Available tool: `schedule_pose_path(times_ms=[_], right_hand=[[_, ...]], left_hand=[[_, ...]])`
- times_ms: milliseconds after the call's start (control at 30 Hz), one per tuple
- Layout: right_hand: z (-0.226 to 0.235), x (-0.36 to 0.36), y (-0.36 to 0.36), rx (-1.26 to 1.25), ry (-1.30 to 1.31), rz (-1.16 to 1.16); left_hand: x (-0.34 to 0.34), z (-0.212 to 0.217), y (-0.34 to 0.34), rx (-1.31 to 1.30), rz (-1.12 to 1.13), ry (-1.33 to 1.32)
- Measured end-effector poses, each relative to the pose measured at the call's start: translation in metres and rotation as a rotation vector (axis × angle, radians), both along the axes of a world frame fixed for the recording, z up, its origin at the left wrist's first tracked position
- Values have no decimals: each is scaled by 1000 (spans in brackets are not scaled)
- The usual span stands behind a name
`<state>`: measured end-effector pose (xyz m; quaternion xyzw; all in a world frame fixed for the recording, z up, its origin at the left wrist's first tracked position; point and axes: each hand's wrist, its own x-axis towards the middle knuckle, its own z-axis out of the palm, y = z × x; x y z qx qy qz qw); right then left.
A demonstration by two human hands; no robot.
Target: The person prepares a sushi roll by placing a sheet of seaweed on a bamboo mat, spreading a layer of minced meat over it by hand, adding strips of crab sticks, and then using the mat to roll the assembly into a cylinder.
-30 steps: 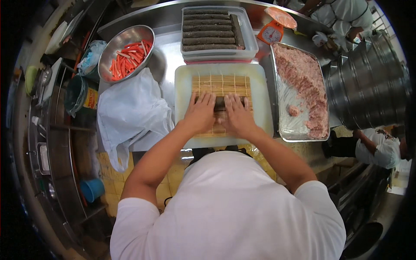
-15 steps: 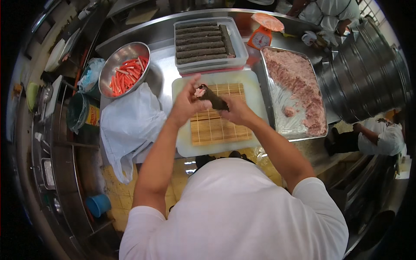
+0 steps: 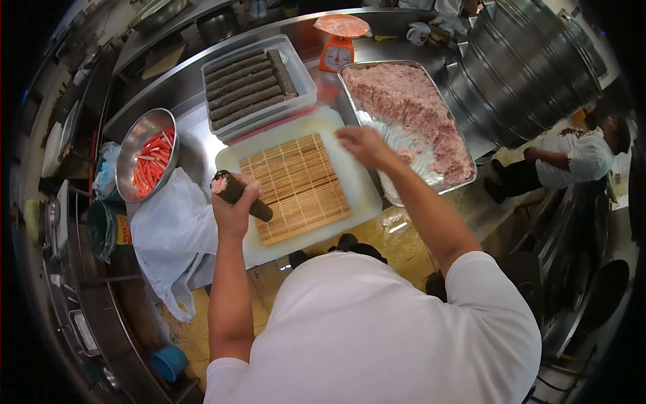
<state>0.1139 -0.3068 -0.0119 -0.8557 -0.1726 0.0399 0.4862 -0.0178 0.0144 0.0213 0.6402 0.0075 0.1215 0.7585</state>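
My left hand [image 3: 235, 205] grips a dark seaweed-wrapped roll [image 3: 259, 210], held tilted over the left edge of the white cutting board [image 3: 363, 192]. A bare bamboo rolling mat [image 3: 296, 185] lies flat on that board. My right hand [image 3: 363, 145] hovers with loose fingers at the board's far right corner, next to the steel tray of pink minced filling [image 3: 410, 111]; nothing shows in it. A clear container [image 3: 299, 74] with several finished dark rolls stands beyond the board.
A steel bowl of orange sticks [image 3: 145, 161] sits at the left, above a white cloth [image 3: 171, 236]. An orange kitchen scale [image 3: 340, 44] stands at the back. Large steel pots [image 3: 531, 67] fill the right. Another person [image 3: 572, 158] bends at the far right.
Both hands pressed the mat a second ago. They lifted a finished roll; now my left hand alone holds it to the left, while my right hand has moved toward the filling tray.
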Motion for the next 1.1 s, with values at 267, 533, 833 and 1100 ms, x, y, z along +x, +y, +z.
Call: schedule_pose_path(times_ms=[267,533,833,1100], right_hand=[[-26,77,-113,-537,-200,-389],[-49,54,-154,-829,42,-356],[-41,49,-153,-394,97,-288],[-84,59,-159,-746,-123,-374]], left_hand=[[-21,13,-20,273,37,129],[-31,8,-16,309,119,157],[-15,17,-42,326,32,171],[-3,19,-57,363,-79,150]])
